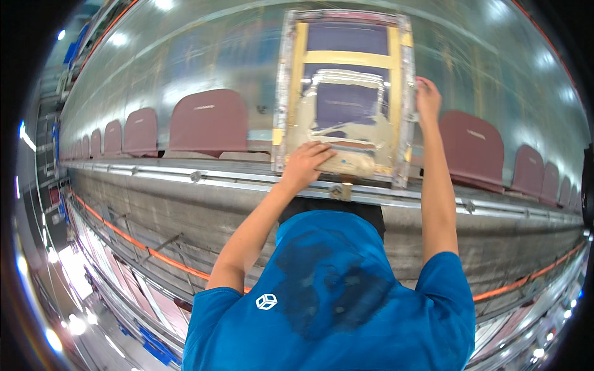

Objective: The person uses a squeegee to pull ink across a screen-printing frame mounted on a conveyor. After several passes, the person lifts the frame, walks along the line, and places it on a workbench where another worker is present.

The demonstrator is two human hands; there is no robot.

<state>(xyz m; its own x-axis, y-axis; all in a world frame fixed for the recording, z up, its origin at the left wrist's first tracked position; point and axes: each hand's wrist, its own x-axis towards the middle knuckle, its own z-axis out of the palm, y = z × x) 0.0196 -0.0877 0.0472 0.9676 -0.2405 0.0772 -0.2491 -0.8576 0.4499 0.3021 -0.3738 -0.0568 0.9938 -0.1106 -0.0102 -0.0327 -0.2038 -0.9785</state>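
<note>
A screen-printing frame (pixel 404 59), rectangular with yellowish tape strips around dark purple mesh, lies in front of me on the long table. Pale beige ink is smeared over its lower mesh. A beige, ink-coated squeegee (pixel 348 164) rests across the near end of the screen. My left hand (pixel 304 166) is at the squeegee's left end, its fingers curved over it; the thumb is hidden. At the frame's right side, my right hand (pixel 428 98) grips the outer edge, with fingers bent and partly hidden.
Maroon fabric panels (pixel 209 123) lie in a row on the shiny table (pixel 260 55), continuing right with another panel (pixel 473 148). A metal rail (pixel 241 181) with small clamps runs along the near edge. An orange strip (pixel 167 252) shows below, beside more tables.
</note>
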